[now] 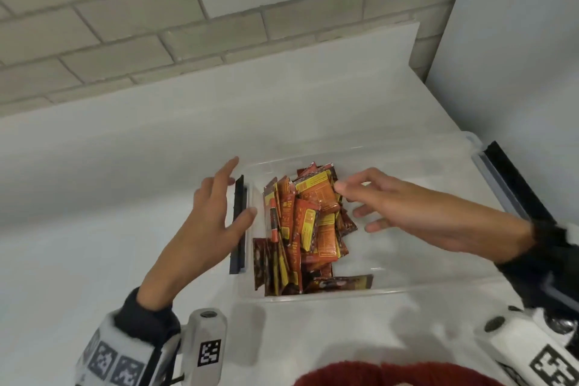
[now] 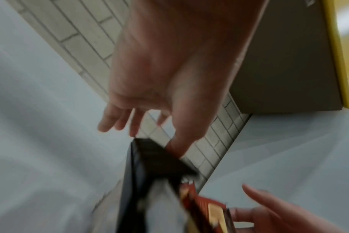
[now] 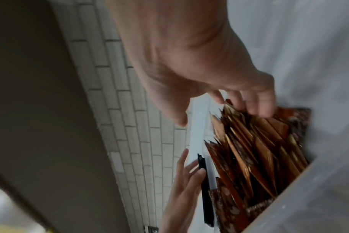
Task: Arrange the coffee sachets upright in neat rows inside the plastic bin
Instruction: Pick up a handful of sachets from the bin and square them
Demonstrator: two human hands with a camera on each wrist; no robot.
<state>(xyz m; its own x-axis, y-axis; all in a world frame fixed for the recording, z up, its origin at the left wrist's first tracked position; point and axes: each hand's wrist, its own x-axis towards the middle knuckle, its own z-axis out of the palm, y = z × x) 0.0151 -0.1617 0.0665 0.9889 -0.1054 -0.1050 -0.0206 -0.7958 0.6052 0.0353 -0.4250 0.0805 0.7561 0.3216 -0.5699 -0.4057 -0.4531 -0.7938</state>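
A clear plastic bin [image 1: 438, 288] sits on the white counter, with a black latch [image 1: 238, 226] on its left end. Several orange, red and brown coffee sachets [image 1: 310, 222] fill its left part, some upright, some leaning or lying flat. My left hand [image 1: 216, 213] is open beside the left end, thumb [image 2: 177, 146] touching the black latch [image 2: 149, 156]. My right hand [image 1: 376, 200] hovers open over the bin's middle, fingers spread, fingertips [image 3: 261, 107] at the tops of the sachets [image 3: 253, 149]. Neither hand holds a sachet.
A brick wall [image 1: 141, 25] stands behind the counter. A second black latch [image 1: 517, 185] marks the bin's right end, next to a grey panel [image 1: 517, 56]. The right half of the bin holds no sachets. Bare counter [image 1: 94, 197] lies to the left.
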